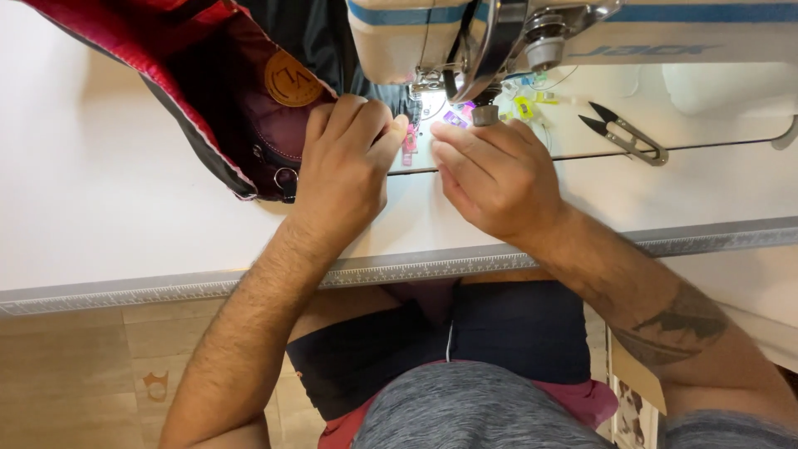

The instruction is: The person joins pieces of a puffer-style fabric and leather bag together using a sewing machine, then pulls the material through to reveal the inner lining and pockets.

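Note:
My left hand (345, 162) rests on the edge of a dark maroon and black fabric bag (224, 91) with a round tan leather patch (291, 79), its fingers curled toward a pink sewing clip (409, 143) by the needle area. My right hand (495, 175) sits just right of it, fingers bent together under the sewing machine head (499, 33); what they pinch is hidden. Both hands nearly touch in front of the presser foot.
Small thread snips (628, 137) lie on the white table (125, 208) to the right. Several coloured clips (519, 100) lie behind the needle. A grey ruler strip (416, 270) lines the table's front edge. My lap is below.

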